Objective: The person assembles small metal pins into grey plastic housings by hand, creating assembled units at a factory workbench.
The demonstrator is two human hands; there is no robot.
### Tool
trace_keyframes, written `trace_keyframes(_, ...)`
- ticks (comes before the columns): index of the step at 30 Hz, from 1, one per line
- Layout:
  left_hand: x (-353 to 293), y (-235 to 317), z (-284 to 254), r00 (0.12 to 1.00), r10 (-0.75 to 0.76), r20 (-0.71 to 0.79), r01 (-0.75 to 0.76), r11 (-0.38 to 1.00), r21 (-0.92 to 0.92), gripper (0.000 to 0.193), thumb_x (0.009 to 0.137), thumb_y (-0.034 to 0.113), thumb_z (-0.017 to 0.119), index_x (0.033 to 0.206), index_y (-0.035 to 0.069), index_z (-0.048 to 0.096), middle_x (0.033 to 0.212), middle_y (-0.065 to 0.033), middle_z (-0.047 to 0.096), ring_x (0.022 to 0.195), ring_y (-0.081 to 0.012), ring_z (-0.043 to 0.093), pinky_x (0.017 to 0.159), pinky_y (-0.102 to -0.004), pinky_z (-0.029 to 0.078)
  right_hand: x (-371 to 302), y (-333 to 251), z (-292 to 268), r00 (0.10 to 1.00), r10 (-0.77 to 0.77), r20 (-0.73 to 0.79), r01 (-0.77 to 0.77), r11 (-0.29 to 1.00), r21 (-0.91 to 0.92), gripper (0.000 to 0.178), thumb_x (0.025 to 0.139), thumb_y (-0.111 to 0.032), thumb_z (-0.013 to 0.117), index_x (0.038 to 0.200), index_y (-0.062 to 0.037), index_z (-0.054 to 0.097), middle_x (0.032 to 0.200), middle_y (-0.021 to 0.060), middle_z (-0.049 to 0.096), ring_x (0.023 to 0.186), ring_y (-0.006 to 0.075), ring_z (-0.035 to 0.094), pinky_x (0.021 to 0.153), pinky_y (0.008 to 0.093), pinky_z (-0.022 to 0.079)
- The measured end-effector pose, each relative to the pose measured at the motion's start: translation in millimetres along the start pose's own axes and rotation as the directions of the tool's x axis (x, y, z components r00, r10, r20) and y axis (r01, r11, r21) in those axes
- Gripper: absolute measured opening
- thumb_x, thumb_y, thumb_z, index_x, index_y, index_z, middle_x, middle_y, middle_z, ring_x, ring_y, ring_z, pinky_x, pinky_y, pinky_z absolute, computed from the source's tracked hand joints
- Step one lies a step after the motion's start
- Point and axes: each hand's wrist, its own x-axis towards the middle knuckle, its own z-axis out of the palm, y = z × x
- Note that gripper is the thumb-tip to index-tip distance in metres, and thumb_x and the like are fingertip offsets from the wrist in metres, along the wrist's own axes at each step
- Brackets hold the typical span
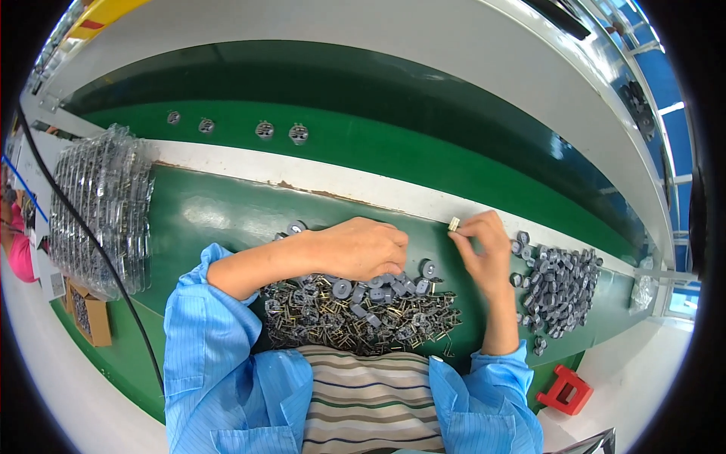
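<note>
My right hand (485, 248) is raised over the green table, thumb and forefinger pinched on a small cream-coloured block (454, 224). To its left, my left hand (369, 248) is closed with its fingers curled down; whatever it may hold is hidden. Just below the left hand lie loose grey round parts (342, 289), some with a hole in the middle. They rest at the upper edge of a heap of small black parts with brass-coloured pins (363, 325), close to my body. A larger pile of grey round parts (561, 287) spreads to the right of my right forearm.
Beyond a white ledge (363, 206) runs a green belt (393, 151) carrying several round metallic parts (265, 130). Clear plastic trays (102, 212) are stacked at the left, near a cardboard box (92, 318) and a black cable (91, 234). A red plastic stool (566, 390) stands lower right.
</note>
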Motion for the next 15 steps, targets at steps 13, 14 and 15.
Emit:
trace_keyframes(13, 0.3, 3.9, -11.0, 0.997, -0.037, 0.068, 0.042, 0.997, -0.072, 0.019, 0.098, 0.027, 0.072, 0.1, 0.008, 0.078, 0.098, -0.0072, 0.067, 0.101, -0.0293, 0.068, 0.084, -0.0444, 0.057, 0.5, -0.5, 11.3, 0.991, 0.001, 0.136, -0.002, 1.0, 0.01, 0.021, 0.08, -0.001, 0.085, 0.095, -0.0031, 0.07, 0.099, 0.009, 0.066, 0.088, 0.0281, 0.067, 0.073, 0.0373, 0.055)
trace_keyframes(14, -1.6, 3.5, -10.5, 0.997, -0.042, 0.066, 0.046, 0.996, -0.07, 0.019, 0.098, 0.027, 0.072, 0.1, 0.008, 0.078, 0.098, -0.0072, 0.067, 0.101, -0.0293, 0.068, 0.084, -0.0444, 0.057, -3.2, -0.4, 9.9, 0.989, 0.05, 0.142, -0.061, 0.995, 0.074, 0.016, 0.084, 0.0, 0.082, 0.093, -0.0026, 0.069, 0.1, 0.0077, 0.067, 0.086, 0.0242, 0.067, 0.073, 0.0354, 0.055)
trace_keyframes(15, -3.0, 2.2, -8.6, 0.998, -0.033, 0.044, 0.036, 0.997, -0.069, 0.02, 0.098, 0.027, 0.073, 0.1, 0.008, 0.078, 0.098, -0.0073, 0.067, 0.101, -0.0292, 0.068, 0.084, -0.0444, 0.057, -5.4, -3.2, 1.5, 0.989, 0.045, 0.144, -0.057, 0.995, 0.079, 0.016, 0.084, 0.0, 0.082, 0.093, -0.0026, 0.069, 0.1, 0.0077, 0.067, 0.086, 0.0242, 0.067, 0.073, 0.0354, 0.055)
